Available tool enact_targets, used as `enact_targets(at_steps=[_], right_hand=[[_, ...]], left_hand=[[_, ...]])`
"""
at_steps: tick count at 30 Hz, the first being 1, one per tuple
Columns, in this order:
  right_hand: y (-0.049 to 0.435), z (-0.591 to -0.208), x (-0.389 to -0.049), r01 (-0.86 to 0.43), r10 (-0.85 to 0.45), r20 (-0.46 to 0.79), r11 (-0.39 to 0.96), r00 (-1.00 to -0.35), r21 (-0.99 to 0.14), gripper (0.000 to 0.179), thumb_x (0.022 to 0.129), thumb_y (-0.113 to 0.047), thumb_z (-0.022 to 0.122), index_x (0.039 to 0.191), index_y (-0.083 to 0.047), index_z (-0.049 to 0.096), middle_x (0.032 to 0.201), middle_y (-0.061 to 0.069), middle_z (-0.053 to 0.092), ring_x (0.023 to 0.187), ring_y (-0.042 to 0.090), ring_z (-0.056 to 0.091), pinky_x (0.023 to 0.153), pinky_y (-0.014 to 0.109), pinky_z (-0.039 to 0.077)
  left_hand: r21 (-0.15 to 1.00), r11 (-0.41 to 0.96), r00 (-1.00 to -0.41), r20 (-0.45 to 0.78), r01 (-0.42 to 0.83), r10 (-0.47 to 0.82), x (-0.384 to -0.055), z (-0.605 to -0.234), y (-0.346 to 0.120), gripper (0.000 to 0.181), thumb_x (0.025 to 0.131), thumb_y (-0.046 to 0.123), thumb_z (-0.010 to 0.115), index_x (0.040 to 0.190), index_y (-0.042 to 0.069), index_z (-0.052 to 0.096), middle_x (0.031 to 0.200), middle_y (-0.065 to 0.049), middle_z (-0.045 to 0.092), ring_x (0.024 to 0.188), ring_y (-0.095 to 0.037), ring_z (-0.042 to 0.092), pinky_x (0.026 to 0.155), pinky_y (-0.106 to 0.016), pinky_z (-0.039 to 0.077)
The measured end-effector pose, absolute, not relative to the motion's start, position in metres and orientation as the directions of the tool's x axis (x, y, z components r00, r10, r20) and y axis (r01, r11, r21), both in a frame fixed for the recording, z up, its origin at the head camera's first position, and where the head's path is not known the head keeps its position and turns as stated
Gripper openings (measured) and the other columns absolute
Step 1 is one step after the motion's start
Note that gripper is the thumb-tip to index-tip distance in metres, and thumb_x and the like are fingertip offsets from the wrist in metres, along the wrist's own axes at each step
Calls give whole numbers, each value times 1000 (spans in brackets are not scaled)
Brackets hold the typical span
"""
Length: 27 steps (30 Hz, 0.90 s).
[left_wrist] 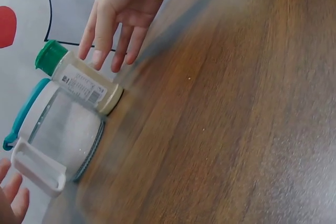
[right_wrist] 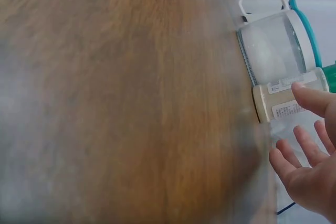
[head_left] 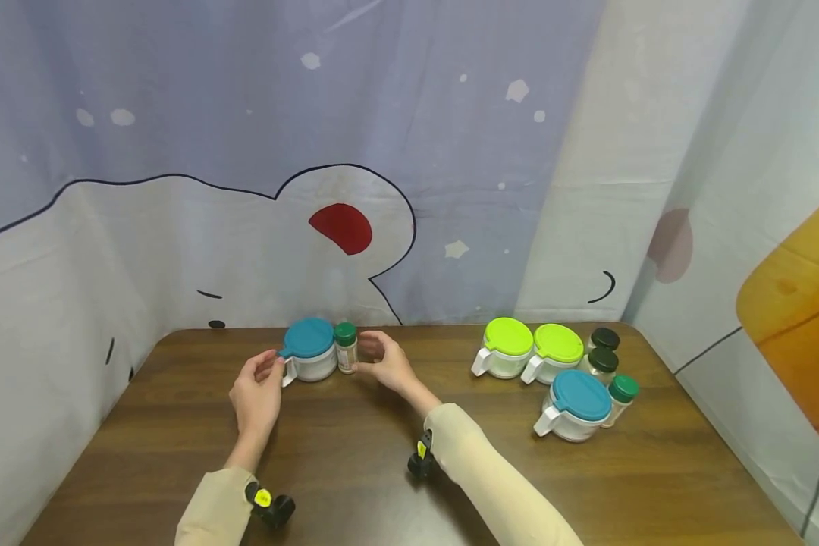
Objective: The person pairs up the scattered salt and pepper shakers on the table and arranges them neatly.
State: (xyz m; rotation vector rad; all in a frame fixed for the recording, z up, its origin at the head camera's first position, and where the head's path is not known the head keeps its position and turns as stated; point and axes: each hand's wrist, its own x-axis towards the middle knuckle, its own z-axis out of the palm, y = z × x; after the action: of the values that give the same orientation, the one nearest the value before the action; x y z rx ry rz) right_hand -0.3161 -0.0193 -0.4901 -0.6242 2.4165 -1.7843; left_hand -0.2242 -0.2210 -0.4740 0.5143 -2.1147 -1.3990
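Near the back left of the table, a clear seasoning jar (head_left: 316, 368) with a blue lid (head_left: 309, 337) and white handle (left_wrist: 38, 167) stands against a green-capped spice shaker (head_left: 346, 356). My left hand (head_left: 258, 390) is beside the jar's handle, its fingers loosely bent and not wrapped around it. On the other side, my right hand (head_left: 390, 365) is held next to the shaker. Its spread fingers (right_wrist: 310, 148) are relaxed, with the thumb close to the label; whether the thumb touches it I cannot tell. Pale powder shows through the shaker (left_wrist: 81, 85).
To the right stand two jars with lime-green lids (head_left: 508, 337), a second blue-lidded jar (head_left: 578, 409), two dark-capped shakers (head_left: 602, 361) and another green-capped shaker (head_left: 622, 394). A printed curtain (head_left: 450, 189) hangs behind the wooden table (head_left: 355, 470).
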Motion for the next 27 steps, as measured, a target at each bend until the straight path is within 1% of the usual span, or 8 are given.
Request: enact_targets(at_steps=[1, 5, 9, 16, 20, 27], right_hand=[[-18, -490, -316, -280, -363, 180, 243, -914, -929, 58, 77, -1, 77, 129, 0, 52, 127, 22, 61, 119, 38, 57, 102, 53, 45], [-14, -487, -314, -305, -358, 204, 254, -911, -918, 55, 77, -1, 77, 128, -1, 54, 125, 22, 62, 117, 38, 58, 100, 52, 46], [-11, -484, -312, -350, -364, 237, 286, -901, -892, 53, 77, 1, 76, 126, 1, 55, 123, 23, 62, 114, 38, 59, 98, 50, 49], [-6, -481, -308, -386, -353, 256, 372, -900, -844, 50, 77, 0, 76, 123, -3, 57, 119, 17, 66, 110, 32, 62, 95, 42, 52], [-2, -480, -304, -398, -335, 280, 366, -900, -841, 47, 76, -1, 76, 120, -3, 59, 117, 18, 66, 107, 34, 64, 93, 46, 52], [6, -472, -296, -405, -299, 320, 289, -899, -867, 46, 75, 2, 75, 118, 0, 59, 114, 25, 65, 103, 41, 63, 88, 54, 52]], left_hand=[[923, 384, -770, 241, -6, -591, -224, -474, -220, 30, 94, 19, 59, 118, 1, 64, 113, -17, 68, 76, 21, 47, 68, 4, 38], [927, 373, -744, 271, 33, -610, -223, -473, -217, 27, 94, 17, 60, 116, 1, 64, 110, -16, 69, 78, 17, 50, 68, 3, 39], [931, 362, -736, 283, 56, -615, -223, -471, -212, 26, 93, 15, 60, 115, 1, 65, 109, -16, 69, 78, 13, 51, 69, 2, 40], [929, 363, -734, 301, 80, -608, -222, -470, -205, 24, 92, 14, 62, 113, 2, 66, 106, -15, 69, 77, 11, 52, 67, 2, 41], [928, 360, -753, 302, 93, -584, -221, -469, -201, 25, 92, 16, 62, 113, 2, 66, 108, -15, 69, 77, 12, 53, 65, 0, 42], [915, 389, -767, 322, 102, -555, -220, -469, -191, 25, 92, 18, 63, 113, 3, 67, 108, -14, 69, 77, 10, 52, 63, -3, 41]])
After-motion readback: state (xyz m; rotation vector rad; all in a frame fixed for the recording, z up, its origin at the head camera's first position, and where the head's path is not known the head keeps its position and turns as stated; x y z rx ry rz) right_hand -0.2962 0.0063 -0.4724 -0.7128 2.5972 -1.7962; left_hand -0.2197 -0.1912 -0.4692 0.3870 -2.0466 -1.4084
